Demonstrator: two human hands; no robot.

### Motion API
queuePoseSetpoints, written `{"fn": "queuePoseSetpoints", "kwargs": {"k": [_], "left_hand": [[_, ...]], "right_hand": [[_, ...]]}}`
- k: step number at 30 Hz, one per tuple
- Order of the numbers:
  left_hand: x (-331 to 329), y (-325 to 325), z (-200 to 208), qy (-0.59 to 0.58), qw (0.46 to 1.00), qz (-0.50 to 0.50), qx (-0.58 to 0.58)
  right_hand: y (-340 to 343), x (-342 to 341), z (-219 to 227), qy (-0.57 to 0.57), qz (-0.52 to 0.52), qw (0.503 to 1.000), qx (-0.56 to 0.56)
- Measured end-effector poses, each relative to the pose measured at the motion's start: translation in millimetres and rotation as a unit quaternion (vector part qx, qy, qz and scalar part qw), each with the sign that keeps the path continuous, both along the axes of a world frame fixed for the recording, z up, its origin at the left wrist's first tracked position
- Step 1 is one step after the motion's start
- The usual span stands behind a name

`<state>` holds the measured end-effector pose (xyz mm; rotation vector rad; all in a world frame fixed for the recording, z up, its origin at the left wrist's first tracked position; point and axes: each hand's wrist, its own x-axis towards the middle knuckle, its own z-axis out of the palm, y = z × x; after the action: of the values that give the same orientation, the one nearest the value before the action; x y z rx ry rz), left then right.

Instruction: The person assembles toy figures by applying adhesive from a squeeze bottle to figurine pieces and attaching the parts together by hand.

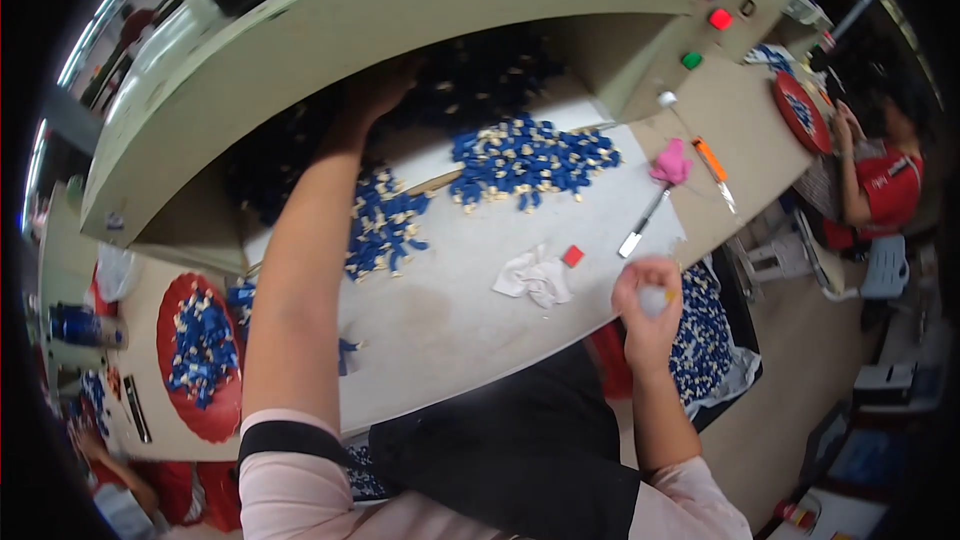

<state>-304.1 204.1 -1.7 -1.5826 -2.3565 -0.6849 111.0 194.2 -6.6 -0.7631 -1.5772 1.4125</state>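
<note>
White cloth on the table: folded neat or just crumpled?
Crumpled. The white cloth lies bunched in uneven wrinkles on the table, beside a small red block, apart from both hands.

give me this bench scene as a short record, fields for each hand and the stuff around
left hand: reaching far forward into the dark pile of blue parts under the green machine housing
right hand: raised at the near table edge, closed around a small whitish object
worktable: two loose heaps of small blue and cream parts, crumpled white cloth, small red block
right side: pink-handled tool, orange-handled tool
left side: red tray of blue parts
bin by right hand: filled with blue parts
far right: another person in red
</note>
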Motion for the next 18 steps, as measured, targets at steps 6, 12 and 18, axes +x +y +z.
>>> {"fn": "queuePoseSetpoints", "kwargs": {"k": [6,12,18], "left_hand": [[16.0,18.5,18.4,0.16,0.971,-0.003,0.176],[8.6,32.0,16.5,0.113,0.987,-0.011,0.112],[0.3,33.8,6.4,0.093,0.983,-0.046,0.149]], "right_hand": [[152.0,-32.0,15.8,0.106,-0.168,0.98,-0.026],[214.1,-64.2,-0.8,0.082,-0.195,0.975,-0.07],[229.5,-70.3,-6.0,0.053,-0.158,0.977,-0.131]]}}
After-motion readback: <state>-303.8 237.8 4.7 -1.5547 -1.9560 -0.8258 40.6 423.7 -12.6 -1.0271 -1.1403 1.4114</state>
